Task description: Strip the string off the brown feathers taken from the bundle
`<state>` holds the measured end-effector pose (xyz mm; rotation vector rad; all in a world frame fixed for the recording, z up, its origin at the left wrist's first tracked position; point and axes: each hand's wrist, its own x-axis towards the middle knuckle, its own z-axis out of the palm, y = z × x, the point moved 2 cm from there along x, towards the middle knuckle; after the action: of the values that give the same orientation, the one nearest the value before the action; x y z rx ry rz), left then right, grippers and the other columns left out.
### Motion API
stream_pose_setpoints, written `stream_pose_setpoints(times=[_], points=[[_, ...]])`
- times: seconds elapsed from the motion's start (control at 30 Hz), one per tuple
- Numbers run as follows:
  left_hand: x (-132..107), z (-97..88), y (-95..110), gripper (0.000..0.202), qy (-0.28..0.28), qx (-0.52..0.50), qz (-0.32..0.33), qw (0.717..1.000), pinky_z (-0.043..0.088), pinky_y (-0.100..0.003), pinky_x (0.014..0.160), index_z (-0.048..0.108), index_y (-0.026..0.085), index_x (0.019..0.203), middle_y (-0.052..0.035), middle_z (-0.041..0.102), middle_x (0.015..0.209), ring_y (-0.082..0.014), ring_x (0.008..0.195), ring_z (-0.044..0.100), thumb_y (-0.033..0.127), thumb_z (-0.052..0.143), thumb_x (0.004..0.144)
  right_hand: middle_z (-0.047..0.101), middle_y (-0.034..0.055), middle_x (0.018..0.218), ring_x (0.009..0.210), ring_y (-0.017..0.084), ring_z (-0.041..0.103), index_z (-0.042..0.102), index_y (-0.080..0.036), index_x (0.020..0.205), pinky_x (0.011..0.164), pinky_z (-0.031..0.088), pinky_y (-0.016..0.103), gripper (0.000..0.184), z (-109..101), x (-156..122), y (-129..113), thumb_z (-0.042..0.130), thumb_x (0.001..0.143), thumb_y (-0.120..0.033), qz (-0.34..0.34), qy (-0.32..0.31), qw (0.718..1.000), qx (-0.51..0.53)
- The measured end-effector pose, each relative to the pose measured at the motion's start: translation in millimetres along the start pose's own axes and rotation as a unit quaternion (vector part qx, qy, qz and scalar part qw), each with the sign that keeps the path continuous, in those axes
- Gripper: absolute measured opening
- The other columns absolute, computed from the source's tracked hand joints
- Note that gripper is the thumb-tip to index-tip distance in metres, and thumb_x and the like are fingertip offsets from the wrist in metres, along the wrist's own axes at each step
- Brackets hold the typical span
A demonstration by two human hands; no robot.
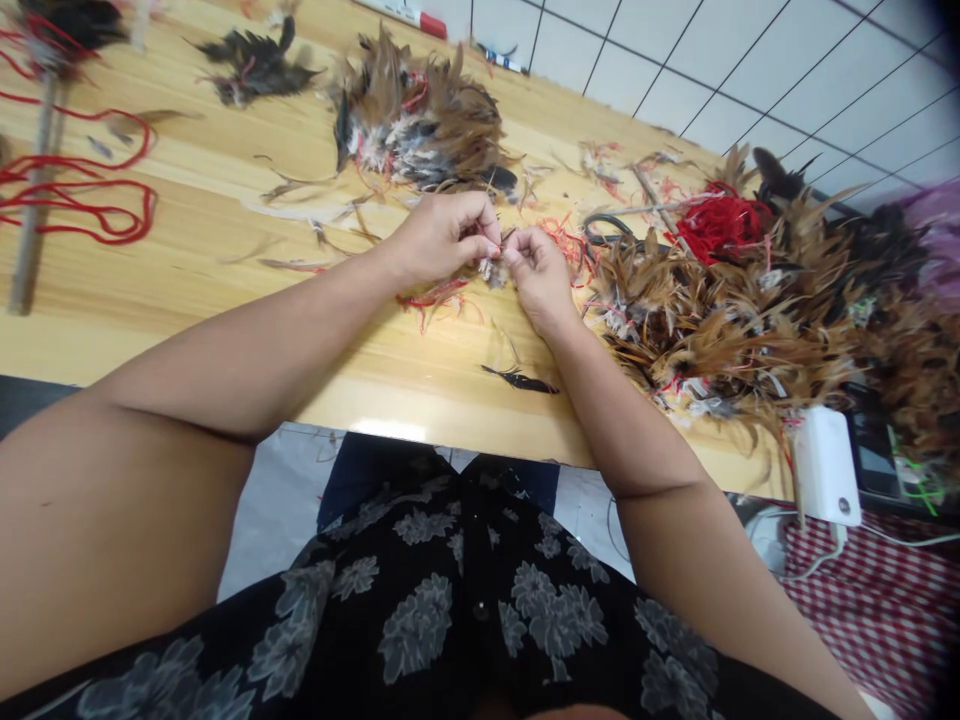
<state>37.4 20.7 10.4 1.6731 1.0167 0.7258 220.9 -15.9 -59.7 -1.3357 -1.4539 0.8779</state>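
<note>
Close together over the middle of the table, both my hands are closed in a pinch. Between the fingertips of my left hand (450,235) and my right hand (544,280) a bit of red thread shows. Just below it hangs a small feather bundle (491,271) with pale, fluffy quill ends, partly hidden by the fingers. Behind my left hand lies a big pile of brown feathers (442,115). Red thread scraps (442,293) lie under my left wrist, and a dark loose feather (521,380) lies nearer the table's front edge.
A large heap of brown feathers (720,310) spreads right of my right forearm, with a red thread bundle (720,225) and black-handled scissors (607,228) behind. A white power bank (827,465) sits at the right edge. Left are a stick (37,190) and red cord (112,228).
</note>
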Motion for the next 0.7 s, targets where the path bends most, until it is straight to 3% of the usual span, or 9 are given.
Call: stream_pose_setpoints(times=[0.2,0.4,0.57,0.63,0.7], points=[[6.4,-3.9,-8.9,0.028,0.012,-0.074,-0.035,0.997,0.057,-0.045,0.104,0.069,0.031,0.084,0.0004,0.076,0.080,-0.0295,0.106,0.074,0.017,0.092,0.090,0.054,-0.0030,0.091,0.080,0.012,0.054,0.051,-0.027,0.098,0.074,0.055,0.026,0.039,-10.4,-0.4,-10.2,0.078,0.113,-0.052,0.036,-0.088,0.994,0.050],[19.9,-13.4,-27.3,0.026,-0.033,-0.042,0.094,0.994,0.062,-0.052,0.101,0.066,0.031,0.085,-0.0047,0.085,0.098,-0.0299,0.093,0.077,0.028,0.091,0.090,0.051,-0.0054,0.085,0.070,0.008,0.046,0.049,-0.027,0.101,0.062,0.039,0.019,0.039,-20.9,-3.0,-24.2,0.081,0.111,-0.047,0.104,-0.117,0.983,0.094],[20.2,-16.8,-24.4,0.030,-0.072,-0.040,0.177,0.981,0.063,-0.049,0.092,0.060,0.031,0.085,-0.0077,0.088,0.107,-0.0301,0.096,0.080,0.035,0.089,0.088,0.049,-0.0095,0.077,0.059,0.005,0.037,0.045,-0.028,0.101,0.053,0.026,0.015,0.038,-28.9,-0.1,-25.6,0.078,0.113,-0.042,0.162,-0.095,0.976,0.107],[16.3,-17.7,-18.4,0.032,-0.061,-0.030,0.167,0.984,0.063,-0.047,0.093,0.059,0.032,0.084,-0.0051,0.087,0.104,-0.0293,0.097,0.080,0.035,0.091,0.086,0.050,-0.0104,0.075,0.057,0.004,0.036,0.045,-0.028,0.099,0.051,0.026,0.015,0.036,-31.4,0.3,-26.1,0.077,0.112,-0.035,0.170,-0.098,0.974,0.113],[10.4,-18.0,-11.4,0.035,-0.053,-0.021,0.109,0.992,0.063,-0.045,0.102,0.060,0.031,0.085,-0.0015,0.088,0.105,-0.0285,0.107,0.079,0.032,0.096,0.085,0.053,-0.0096,0.076,0.057,0.004,0.039,0.045,-0.027,0.096,0.051,0.029,0.016,0.036,-33.3,0.1,-26.2,0.078,0.110,-0.027,0.166,-0.100,0.973,0.124]])
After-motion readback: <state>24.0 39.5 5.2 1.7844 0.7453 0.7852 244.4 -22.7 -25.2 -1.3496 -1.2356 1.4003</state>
